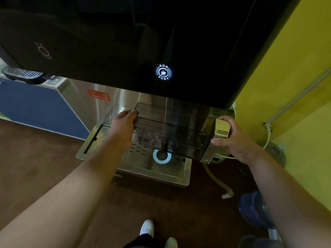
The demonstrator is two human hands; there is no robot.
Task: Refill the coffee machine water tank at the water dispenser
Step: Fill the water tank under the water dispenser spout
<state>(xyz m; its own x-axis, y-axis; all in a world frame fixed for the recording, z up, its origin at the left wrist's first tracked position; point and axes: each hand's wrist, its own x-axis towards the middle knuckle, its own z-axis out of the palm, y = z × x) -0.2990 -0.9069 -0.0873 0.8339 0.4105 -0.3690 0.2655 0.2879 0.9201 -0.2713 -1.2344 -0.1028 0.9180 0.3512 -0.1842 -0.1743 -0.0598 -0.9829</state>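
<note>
A clear, dark-tinted water tank (172, 129) hangs under the black front panel of the water dispenser (125, 42), above the steel drip tray (100, 138). My left hand (123, 126) grips the tank's left end, thumb at its top edge. My right hand (232, 136) grips the tank's right end, fingers curled round its metallic end piece (222, 129). A round button with a cup icon (163, 72) glows blue-white on the panel just above the tank. A little water shows in the tank's lower left part. The spout is hidden by the panel.
A white drain ring (162, 156) sits in the tray below the tank. A yellow wall (290, 86) with a pipe stands at the right, hoses and a blue water bottle (254, 208) on the floor beside it. A blue cabinet (32, 104) is at the left.
</note>
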